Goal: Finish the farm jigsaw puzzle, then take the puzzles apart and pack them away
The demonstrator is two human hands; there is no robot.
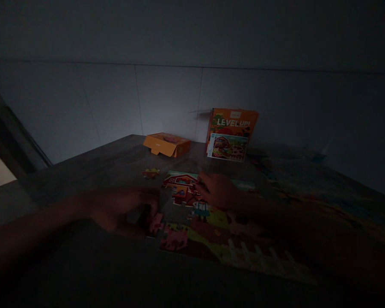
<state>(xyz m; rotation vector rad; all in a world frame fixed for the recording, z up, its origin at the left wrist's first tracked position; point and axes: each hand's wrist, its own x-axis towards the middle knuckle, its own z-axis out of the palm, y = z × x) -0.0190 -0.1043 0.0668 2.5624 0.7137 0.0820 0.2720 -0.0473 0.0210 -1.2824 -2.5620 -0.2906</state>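
Observation:
A partly joined farm jigsaw puzzle (211,244) lies on the dark table, showing a red barn, a pig, a figure and a white fence. My left hand (122,211) is at its left side, with thumb and fingers curled round a puzzle piece with pink on it (155,223). Over the barn section (182,182), my right hand (220,190) has its fingers bent and close together, fingertips at the barn's right side. Whatever those fingers pinch, if anything, is hidden. My right forearm covers part of the puzzle's right side.
A loose puzzle piece (150,173) lies left of the barn. Behind stand an opened orange box (167,144) and an upright orange box (234,124) with a farm picture card (228,147) leaning on it. Colourful pieces (314,196) and clear plastic lie at right. The light is dim.

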